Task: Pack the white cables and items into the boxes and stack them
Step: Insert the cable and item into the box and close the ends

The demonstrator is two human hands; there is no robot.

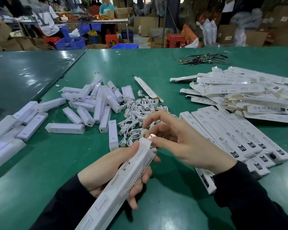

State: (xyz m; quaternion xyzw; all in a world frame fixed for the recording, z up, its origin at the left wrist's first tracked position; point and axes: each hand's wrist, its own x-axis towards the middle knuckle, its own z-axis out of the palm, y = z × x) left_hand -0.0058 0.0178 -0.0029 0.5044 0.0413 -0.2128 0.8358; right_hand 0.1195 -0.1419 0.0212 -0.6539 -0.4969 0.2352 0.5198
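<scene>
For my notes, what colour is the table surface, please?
Green table surface, best seen in the head view.

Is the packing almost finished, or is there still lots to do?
Some is done: closed boxes lie in a row. Now the left hand grips an open box while the right hand pushes a cable in. Plenty remains: loose cables, white items, flat boxes.
</scene>
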